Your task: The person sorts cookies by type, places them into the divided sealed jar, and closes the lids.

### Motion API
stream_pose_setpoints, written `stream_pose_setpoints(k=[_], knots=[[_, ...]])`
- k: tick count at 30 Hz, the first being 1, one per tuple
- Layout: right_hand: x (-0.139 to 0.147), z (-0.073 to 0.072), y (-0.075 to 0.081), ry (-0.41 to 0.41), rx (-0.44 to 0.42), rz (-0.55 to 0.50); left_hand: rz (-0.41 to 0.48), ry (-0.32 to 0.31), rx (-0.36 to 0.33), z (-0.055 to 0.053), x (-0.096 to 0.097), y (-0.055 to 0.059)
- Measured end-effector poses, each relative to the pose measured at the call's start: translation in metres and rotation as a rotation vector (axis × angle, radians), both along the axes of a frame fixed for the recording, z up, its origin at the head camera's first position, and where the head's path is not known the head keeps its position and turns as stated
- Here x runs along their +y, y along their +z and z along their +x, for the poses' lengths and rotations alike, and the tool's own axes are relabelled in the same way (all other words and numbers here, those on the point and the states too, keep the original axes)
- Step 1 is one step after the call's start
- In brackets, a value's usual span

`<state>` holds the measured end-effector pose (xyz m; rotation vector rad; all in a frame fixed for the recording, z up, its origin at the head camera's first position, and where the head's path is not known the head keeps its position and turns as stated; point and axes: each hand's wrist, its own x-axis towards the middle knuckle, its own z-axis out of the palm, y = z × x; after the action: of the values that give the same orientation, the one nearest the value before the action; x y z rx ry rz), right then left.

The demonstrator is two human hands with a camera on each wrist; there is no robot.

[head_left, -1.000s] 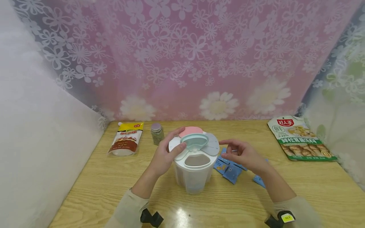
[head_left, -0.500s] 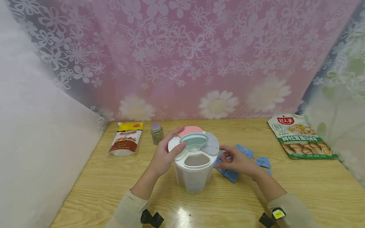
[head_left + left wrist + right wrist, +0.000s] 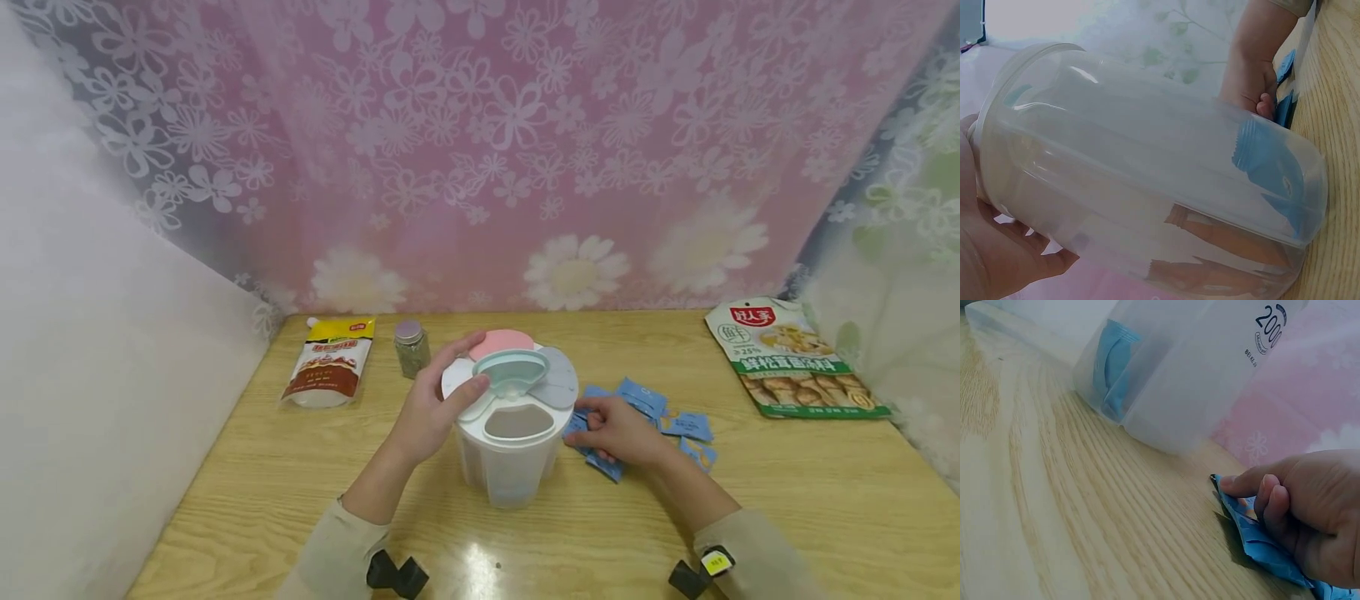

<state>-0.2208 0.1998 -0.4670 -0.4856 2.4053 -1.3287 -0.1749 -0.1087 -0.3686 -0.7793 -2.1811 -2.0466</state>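
Observation:
A clear plastic storage canister (image 3: 512, 475) with compartments stands upright on the table. Its white lid has pink, grey and teal flaps; the teal flap (image 3: 510, 365) is raised, and the front opening is uncovered. My left hand (image 3: 442, 404) holds the lid's left side, thumb on top. Through the wall, in the left wrist view, show a blue sachet (image 3: 1272, 172) and brown sachets (image 3: 1229, 240) in separate compartments. To the canister's right, my right hand (image 3: 626, 432) pinches a blue sachet (image 3: 1263, 550), its edge tilted up by the thumb; the far fingertips are partly hidden.
Several more blue sachets (image 3: 686, 425) lie around and behind the right hand. A white-and-brown pouch (image 3: 330, 367) and a small jar of dried herbs (image 3: 412, 354) stand at the back left. A large green-and-white mushroom bag (image 3: 798, 362) lies at the back right.
My right hand has moved left and down from above the blue sachets onto one beside the canister. The left hand keeps its hold on the lid, and the canister has not moved.

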Motion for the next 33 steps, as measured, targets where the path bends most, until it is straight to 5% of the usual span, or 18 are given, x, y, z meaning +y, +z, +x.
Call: stream_pose_setpoints(k=[7, 19, 33], knots=[[-0.004, 0.000, 0.004, -0.081, -0.088, -0.051, -0.008, 0.009, 0.000, -0.001, -0.002, -0.001], [0.008, -0.006, 0.013, -0.104, -0.198, -0.163, -0.001, 0.012, 0.000, 0.000, 0.001, 0.000], [0.012, 0.002, 0.035, -0.176, -0.133, -0.339, -0.017, 0.010, 0.006, 0.000, 0.001, 0.001]])
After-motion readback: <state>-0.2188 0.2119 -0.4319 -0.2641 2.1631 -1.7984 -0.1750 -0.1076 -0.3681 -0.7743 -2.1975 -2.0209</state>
